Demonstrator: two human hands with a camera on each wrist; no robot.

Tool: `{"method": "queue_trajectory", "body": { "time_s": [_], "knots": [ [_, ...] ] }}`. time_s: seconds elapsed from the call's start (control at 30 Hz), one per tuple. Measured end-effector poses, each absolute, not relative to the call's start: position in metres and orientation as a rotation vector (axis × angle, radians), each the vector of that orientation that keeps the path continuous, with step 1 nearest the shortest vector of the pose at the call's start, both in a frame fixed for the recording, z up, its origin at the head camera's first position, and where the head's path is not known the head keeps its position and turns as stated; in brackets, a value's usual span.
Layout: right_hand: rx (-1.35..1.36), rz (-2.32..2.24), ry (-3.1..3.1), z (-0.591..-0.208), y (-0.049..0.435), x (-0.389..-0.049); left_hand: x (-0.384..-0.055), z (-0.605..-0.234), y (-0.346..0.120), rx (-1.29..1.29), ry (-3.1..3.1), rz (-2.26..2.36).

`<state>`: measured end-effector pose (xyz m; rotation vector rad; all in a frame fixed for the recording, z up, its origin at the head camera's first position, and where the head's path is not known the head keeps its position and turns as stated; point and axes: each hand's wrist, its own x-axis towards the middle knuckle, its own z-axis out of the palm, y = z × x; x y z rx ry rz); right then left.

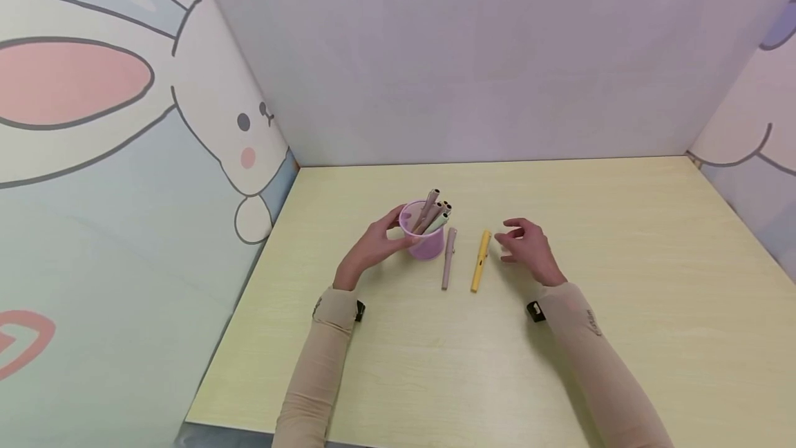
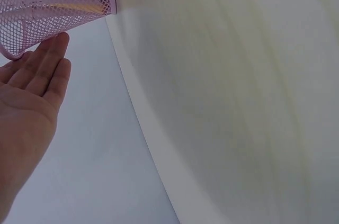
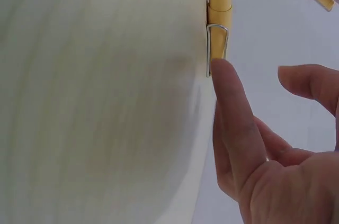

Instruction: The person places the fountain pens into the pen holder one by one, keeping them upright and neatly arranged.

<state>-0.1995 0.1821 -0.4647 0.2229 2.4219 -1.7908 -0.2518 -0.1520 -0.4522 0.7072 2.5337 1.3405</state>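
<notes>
- While the left hand (image 1: pixel 373 245) grips the pink mesh cup (image 1: pixel 428 249), thumb and fingers on opposite sides, the right hand (image 1: pixel 527 249) hovers, fingers parted, holding nothing.
- And look: the yellow pen (image 1: pixel 481 261) lies just left of the right hand (easily the nearer of the 2), its long axis running near to far.
- Mauve pen (image 1: pixel 448 261): between cup and yellow pen, almost parallel.

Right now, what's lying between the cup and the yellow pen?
A mauve pen lies on the table between the cup and the yellow pen, its top end close beside the cup. The head view shows this.
</notes>
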Motion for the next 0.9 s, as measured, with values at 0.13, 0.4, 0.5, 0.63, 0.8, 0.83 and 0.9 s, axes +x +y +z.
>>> {"method": "queue_trajectory", "body": {
  "time_s": [0.13, 0.4, 0.5, 0.63, 0.8, 0.83, 0.9],
  "knots": [
    [0.194, -1.774, 2.361, -0.464, 0.183, -0.2, -0.252, -0.453, -0.152, 0.716, 2.537, 1.341],
    [0.179, -1.735, 2.298, -0.464, 0.181, -0.202, -0.252, -0.453, -0.152, 0.723, 2.538, 1.35],
    [0.189, -1.718, 2.275, -0.464, 0.179, -0.204, -0.252, -0.453, -0.152, 0.724, 2.544, 1.348],
    [0.203, -1.685, 2.264, -0.463, 0.176, -0.206, -0.253, -0.453, -0.152, 0.724, 2.542, 1.35],
    [0.194, -1.669, 2.263, -0.462, 0.172, -0.207, -0.253, -0.453, -0.152, 0.724, 2.531, 1.36],
    [0.196, -1.672, 2.259, -0.463, 0.171, -0.207, -0.253, -0.452, -0.152, 0.723, 2.528, 1.363],
    [0.192, -1.67, 2.258, -0.463, 0.17, -0.208, -0.253, -0.452, -0.152, 0.724, 2.524, 1.364]
  ]
}}
